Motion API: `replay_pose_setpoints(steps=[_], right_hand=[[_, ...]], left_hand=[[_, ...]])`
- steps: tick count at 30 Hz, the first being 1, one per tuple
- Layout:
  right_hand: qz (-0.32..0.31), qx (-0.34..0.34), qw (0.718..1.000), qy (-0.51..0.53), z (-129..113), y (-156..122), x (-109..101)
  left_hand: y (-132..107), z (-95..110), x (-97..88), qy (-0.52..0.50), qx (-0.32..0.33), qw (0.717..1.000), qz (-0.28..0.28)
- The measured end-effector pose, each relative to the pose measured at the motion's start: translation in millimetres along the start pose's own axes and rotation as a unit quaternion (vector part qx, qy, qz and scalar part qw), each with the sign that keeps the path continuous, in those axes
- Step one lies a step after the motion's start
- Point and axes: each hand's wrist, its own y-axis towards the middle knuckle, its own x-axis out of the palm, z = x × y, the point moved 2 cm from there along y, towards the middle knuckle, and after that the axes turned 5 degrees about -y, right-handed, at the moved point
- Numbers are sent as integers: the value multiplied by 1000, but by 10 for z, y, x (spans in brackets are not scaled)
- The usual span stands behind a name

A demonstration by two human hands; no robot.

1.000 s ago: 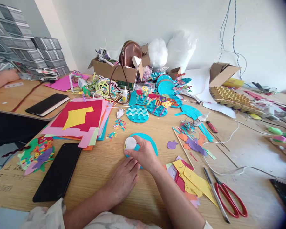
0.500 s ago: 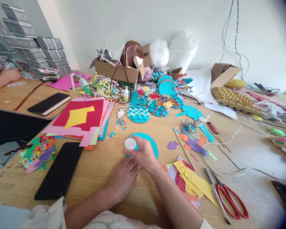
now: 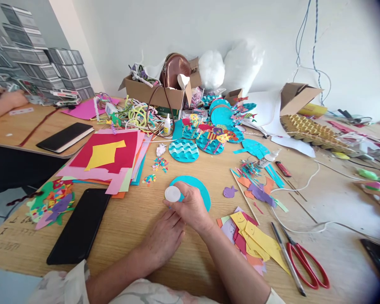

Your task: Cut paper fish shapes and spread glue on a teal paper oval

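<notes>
My right hand (image 3: 191,207) is closed around a glue bottle, its round white base (image 3: 172,194) facing up and its nozzle hidden below. It is held over the left part of a blue paper disc (image 3: 200,185) lying on the table. My left hand (image 3: 164,238) rests on the table just in front, fingers stretched out with their tips against the right hand. Whether those fingertips touch the disc I cannot tell. Beyond the disc sit a blue disc with wavy strips (image 3: 183,150) and small coloured paper scraps (image 3: 160,164).
Coloured paper sheets (image 3: 114,152) and a black phone (image 3: 79,226) lie left. To the right are yellow paper pieces (image 3: 256,240), red-handled scissors (image 3: 307,261), a purple fish cutout (image 3: 229,192) and a thin stick (image 3: 244,196). Another person's hand (image 3: 14,99) is at the far left.
The glue bottle's base has dipped slightly towards me, with a small shift of my right hand. My left hand and the disc stay almost where they were.
</notes>
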Motion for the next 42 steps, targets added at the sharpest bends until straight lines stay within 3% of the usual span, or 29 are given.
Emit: replay_pose_setpoints(steps=[5,14,22,31,42], right_hand=[[-37,18,999,-4,21,-2,-49],[-51,30,998,0,46,-20,-83],[-21,26,999,6,73,10,-62],[-26,16,999,-9,53,36,-36],[3,11,999,42,48,41,11]], left_hand=[[4,2,11,8,0,1000,-15],[3,17,10,20,-3,1000,-17],[5,11,16,14,1,1000,2],[7,0,18,23,-2,1000,-17],[14,15,-3,13,-11,999,-32]])
